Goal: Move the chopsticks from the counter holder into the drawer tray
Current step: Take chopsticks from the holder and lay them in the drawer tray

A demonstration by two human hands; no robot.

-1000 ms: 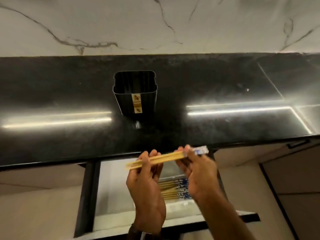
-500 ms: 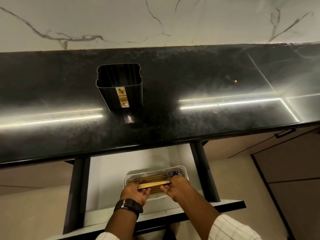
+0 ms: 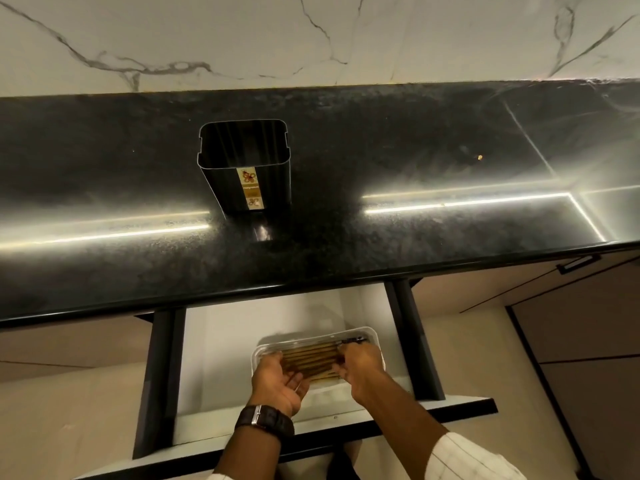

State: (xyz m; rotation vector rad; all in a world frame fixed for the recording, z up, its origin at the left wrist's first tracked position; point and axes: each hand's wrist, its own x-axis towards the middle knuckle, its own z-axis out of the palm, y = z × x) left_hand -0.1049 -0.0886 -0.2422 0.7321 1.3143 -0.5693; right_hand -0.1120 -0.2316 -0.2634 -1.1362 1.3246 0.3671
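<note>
The black ribbed chopstick holder (image 3: 227,183) stands on the dark counter and looks empty inside. Below the counter edge, a clear plastic tray (image 3: 371,332) sits in the open white drawer (image 3: 221,344). A bundle of tan chopsticks (image 3: 311,358) lies flat in the tray, lengthwise from left to right. My left hand (image 3: 277,382) is at the bundle's left end, palm up with its fingers spread against the sticks. My right hand (image 3: 362,365) covers the right end, thumb and fingers curled on the chopsticks there.
The glossy black counter (image 3: 398,150) overhangs the back of the drawer, and a marble wall rises behind it. Black drawer rails (image 3: 159,375) run along both sides. A cabinet door with a dark handle (image 3: 577,264) is at the right. A small crumb (image 3: 480,156) lies on the counter.
Both hands carried a pair of chopsticks down from counter height into the drawer tray. The pair now lies with the bundle, and my left hand has opened.
</note>
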